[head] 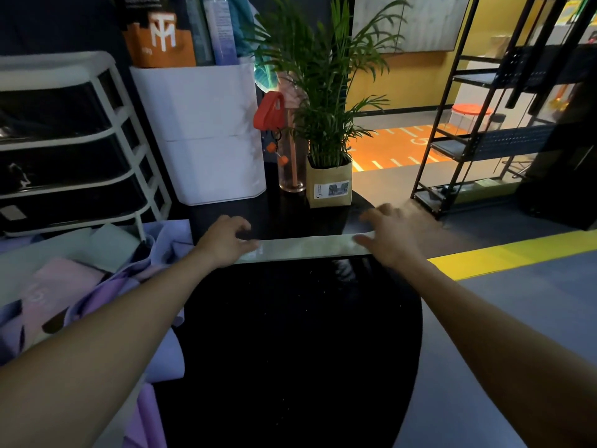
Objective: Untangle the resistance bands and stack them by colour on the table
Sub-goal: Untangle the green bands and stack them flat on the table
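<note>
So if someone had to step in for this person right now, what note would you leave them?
Left hand: fingers curled over the left end of the pale grey-green flat resistance band; whether it is an actual grip or just pressing is unclear.
Right hand: blurred, fingers spread, resting on the band's right end.
The band lies flat and straight across the round glossy black table.
A red looped band hangs at the back beside the potted palm, not on the stack.
Done: one band laid out. No other bands are visible on the table.
Left: fetch remaining bands and stack them by colour.
</note>
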Motion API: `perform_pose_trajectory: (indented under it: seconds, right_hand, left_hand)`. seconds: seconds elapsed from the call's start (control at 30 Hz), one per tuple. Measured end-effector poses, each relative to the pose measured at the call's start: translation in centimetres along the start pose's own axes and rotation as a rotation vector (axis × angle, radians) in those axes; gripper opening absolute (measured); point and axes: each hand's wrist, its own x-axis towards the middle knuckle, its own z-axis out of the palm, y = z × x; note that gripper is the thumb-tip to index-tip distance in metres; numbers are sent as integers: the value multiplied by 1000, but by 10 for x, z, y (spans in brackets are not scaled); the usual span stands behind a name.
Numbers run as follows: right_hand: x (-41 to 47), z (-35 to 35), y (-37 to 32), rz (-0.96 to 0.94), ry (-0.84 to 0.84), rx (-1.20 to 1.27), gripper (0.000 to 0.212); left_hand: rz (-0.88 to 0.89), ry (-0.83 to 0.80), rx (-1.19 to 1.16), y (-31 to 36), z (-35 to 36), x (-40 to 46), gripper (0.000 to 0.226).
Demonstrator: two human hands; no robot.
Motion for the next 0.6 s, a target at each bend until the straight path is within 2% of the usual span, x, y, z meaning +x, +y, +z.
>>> perform_pose_trajectory:
  seconds: [0.1,0.2,0.37,0.5,0.6]
  right_hand:
    - [-4,1,-28,-228,-263,-12,66]
    - [0,8,-35,-194,-393,-12,69]
    - [3,13,-31,-179,-370,51,56]
    - [3,11,-35,-182,-380,35,56]
    - [1,11,-51,-210,-324,10,57]
  left_hand:
    - [75,-223,80,8,-3,-9,71]
    - [94,-268,115,8,-1,-12,69]
    - [114,-226,83,2,1,-8,53]
    - [110,-220,111,5,1,-10,58]
    - [136,-165,167,12,-10,-17,63]
